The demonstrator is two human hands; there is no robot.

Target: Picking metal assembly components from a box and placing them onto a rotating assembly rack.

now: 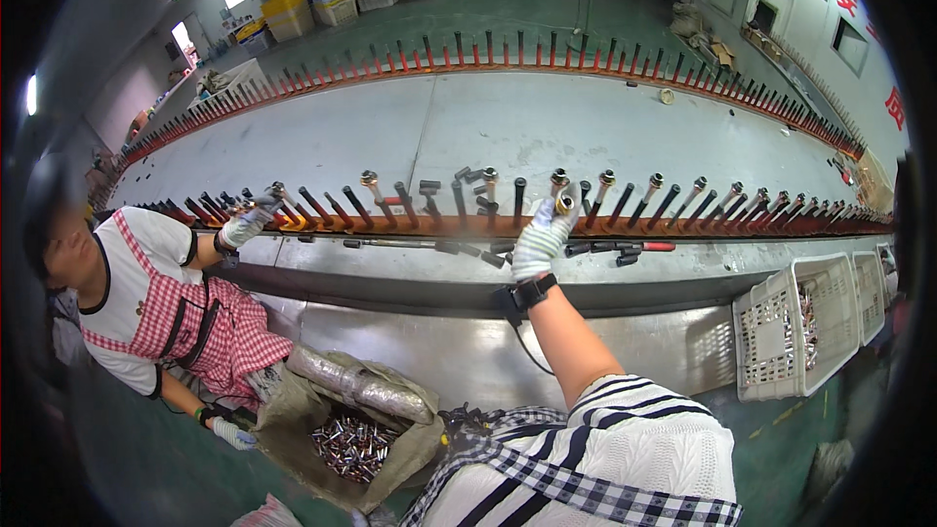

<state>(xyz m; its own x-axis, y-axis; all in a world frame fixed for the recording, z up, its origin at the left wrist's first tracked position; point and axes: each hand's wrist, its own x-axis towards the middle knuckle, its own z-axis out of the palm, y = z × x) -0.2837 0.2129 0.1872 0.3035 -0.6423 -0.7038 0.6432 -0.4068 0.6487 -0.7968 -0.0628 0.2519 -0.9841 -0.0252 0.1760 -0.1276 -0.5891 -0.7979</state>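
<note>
While the right hand [540, 239], in a white work glove with a dark band at the wrist, reaches up to the near rail of pegs [625, 224], its fingers are closed around a small brass-coloured fitting [563, 203], held at the top of a dark peg just below another fitting of the same kind [559, 177]; the grip is narrow and pinched, which suits so small a piece. The left hand is not in view, so its state cannot be told. The pegs lean away in a long row along the rust-coloured edge of the grey worktop [508, 127], and several near the hand already carry capped pieces, such as the one to the right [607, 177] and another further left [369, 178]; the slant would keep a piece from sliding off. Loose dark pegs and a red-handled tool [656, 246] lie on the ledge just under the rail, within easy reach. At the left a co-worker in a checked apron raises a gloved hand [242, 226] to the same rail; beside that person an open sack [353, 444] holds many shiny metal parts, low between the two people. White plastic baskets [795, 327] lean against the machine's front at the right, with parts inside.
</note>
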